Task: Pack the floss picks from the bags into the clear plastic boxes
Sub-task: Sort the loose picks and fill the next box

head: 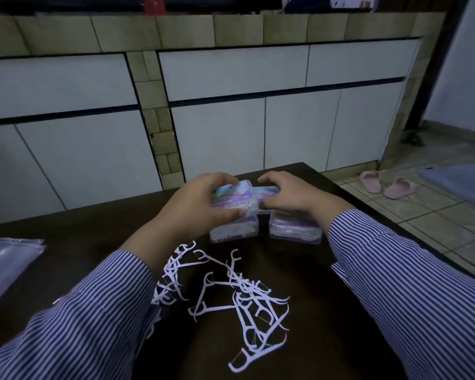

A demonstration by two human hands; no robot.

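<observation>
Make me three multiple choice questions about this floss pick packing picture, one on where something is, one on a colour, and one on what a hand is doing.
1. Where do the loose floss picks lie?
A. On the dark table, nearer the person than the boxes
B. On the tiled floor
C. Inside the cabinet

2. What colour are the slippers on the floor?
A. Green
B. Pink
C. Black

3. What is the left hand doing?
A. Hanging idle off the table
B. Lying flat on the plastic bags
C. Gripping a clear plastic box

Answers: 1 A, the picks lie scattered between the sleeves on the table. 2 B, both look pale pink. 3 C, fingers and thumb curl round the box.
</observation>
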